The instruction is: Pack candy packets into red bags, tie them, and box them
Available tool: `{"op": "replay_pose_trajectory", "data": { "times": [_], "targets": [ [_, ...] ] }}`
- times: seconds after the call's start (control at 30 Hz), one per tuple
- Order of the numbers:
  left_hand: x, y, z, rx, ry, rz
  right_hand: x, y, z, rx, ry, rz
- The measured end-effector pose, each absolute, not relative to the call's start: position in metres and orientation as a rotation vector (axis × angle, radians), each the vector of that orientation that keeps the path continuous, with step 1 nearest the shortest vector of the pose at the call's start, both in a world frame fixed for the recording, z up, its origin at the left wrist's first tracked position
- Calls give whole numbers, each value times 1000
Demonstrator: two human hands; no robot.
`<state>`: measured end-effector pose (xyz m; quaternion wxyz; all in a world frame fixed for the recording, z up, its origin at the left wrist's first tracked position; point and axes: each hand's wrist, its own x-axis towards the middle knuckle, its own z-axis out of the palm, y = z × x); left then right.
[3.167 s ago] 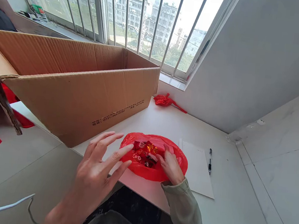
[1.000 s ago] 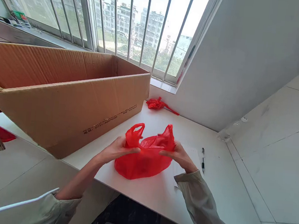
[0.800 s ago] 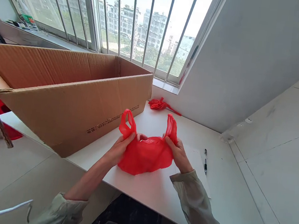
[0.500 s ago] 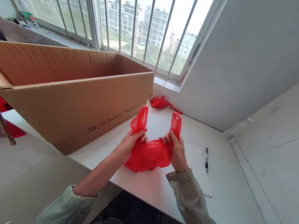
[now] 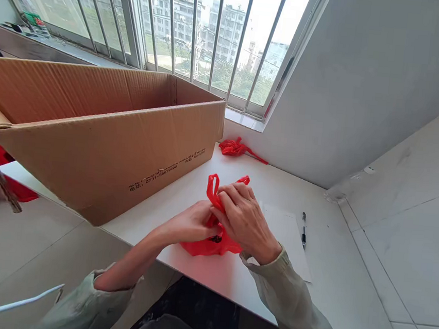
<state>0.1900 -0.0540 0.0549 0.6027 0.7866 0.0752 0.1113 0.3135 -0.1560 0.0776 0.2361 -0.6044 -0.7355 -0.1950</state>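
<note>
- Red bag (image 5: 194,248) sits near the table's (image 5: 332,279) front edge.
- Left hand (image 5: 194,223) and right hand (image 5: 243,218) clutch its gathered top, handles (image 5: 209,187) poking up.
- Pen (image 5: 303,238) lies toward the table's right edge.

Grey-green sleeves (image 5: 288,298) are worn with dark lower clothing (image 5: 198,307).
</note>
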Motion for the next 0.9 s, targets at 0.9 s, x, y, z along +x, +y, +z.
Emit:
{"op": "replay_pose_trajectory", "data": {
  "times": [0.9],
  "targets": [
    [186,-42,60,1199,266,39,324,-198,72,-1421,-1876,403]
  ]
}}
